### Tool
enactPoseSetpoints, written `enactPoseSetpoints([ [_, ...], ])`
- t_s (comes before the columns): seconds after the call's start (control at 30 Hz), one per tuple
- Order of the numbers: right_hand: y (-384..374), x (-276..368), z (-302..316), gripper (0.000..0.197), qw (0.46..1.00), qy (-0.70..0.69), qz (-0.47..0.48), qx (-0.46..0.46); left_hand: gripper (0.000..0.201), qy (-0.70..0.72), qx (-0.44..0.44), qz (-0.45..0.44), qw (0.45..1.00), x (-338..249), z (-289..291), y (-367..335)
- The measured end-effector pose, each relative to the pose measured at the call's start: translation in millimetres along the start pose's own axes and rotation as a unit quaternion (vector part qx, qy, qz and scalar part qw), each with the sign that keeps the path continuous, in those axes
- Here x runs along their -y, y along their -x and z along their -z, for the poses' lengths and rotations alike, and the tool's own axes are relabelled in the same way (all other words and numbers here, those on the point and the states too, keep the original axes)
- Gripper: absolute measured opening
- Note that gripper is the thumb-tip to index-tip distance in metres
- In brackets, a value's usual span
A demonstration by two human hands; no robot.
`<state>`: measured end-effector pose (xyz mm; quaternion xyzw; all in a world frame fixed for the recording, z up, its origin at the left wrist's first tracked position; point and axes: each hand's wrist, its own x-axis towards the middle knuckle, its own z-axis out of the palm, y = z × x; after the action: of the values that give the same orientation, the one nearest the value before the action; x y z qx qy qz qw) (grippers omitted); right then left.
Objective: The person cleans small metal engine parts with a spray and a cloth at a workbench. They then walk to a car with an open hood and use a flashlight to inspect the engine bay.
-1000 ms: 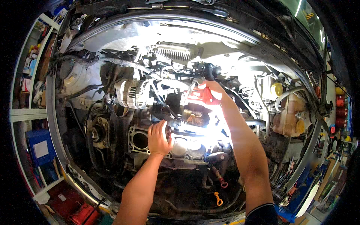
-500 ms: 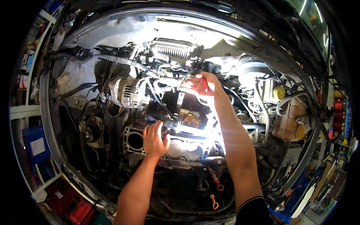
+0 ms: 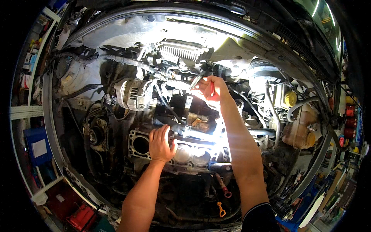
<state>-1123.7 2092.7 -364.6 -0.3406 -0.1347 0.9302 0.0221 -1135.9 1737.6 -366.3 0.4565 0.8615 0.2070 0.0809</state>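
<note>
My left hand point(image 3: 161, 145) lies with its fingers stretched over the top face of the engine block point(image 3: 138, 155), between the open dark cylinder bore point(image 3: 140, 145) and two pale pistons point(image 3: 183, 153). Deeper in the bay, my right hand point(image 3: 213, 89) is closed around a slim red-handled tool point(image 3: 211, 89); its kind and working end are hidden in the glare. The fingertips of that hand are close to a curved black hose point(image 3: 198, 79), and I cannot tell whether they touch it. A bright light washes out the area under my right wrist.
The alternator point(image 3: 133, 94) sits left of my right hand, with wires and hoses around it. A finned metal box point(image 3: 179, 51) is at the back. To the right are a yellow-capped reservoir point(image 3: 290, 99) and a brownish coolant tank point(image 3: 299, 129). An orange dipstick handle point(image 3: 220, 208) stands at the front.
The view has shifted slightly. The fingers of my right hand have drawn in a little near the black hose, still with the red-handled tool. My left hand has stayed on the block.
</note>
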Motion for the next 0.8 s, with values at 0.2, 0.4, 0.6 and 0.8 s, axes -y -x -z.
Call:
enactPoseSetpoints([
  [0.2, 0.2, -14.7, -16.5, 0.038, 0.999, -0.032, 0.026, -0.031, 0.059, -0.005, 0.000, 0.001, 1.000, 0.0, 0.5, -0.1],
  [0.4, -18.6, -29.2, -15.2, 0.038, 0.993, -0.068, 0.062, -0.068, 0.058, -0.008, 0.001, 0.001, 1.000, -0.1, 0.6, 1.0],
  [0.6, -35.0, -30.3, -11.7, 0.041, 0.987, 0.025, 0.038, -0.151, 0.058, -0.005, 0.006, 0.001, 1.000, -0.6, 0.6, -0.4],
  [0.8, -36.6, -45.7, -24.5, 0.041, 0.958, 0.049, 0.145, -0.243, 0.057, 0.008, 0.001, 0.000, 1.000, 0.2, 0.1, 1.3],
])
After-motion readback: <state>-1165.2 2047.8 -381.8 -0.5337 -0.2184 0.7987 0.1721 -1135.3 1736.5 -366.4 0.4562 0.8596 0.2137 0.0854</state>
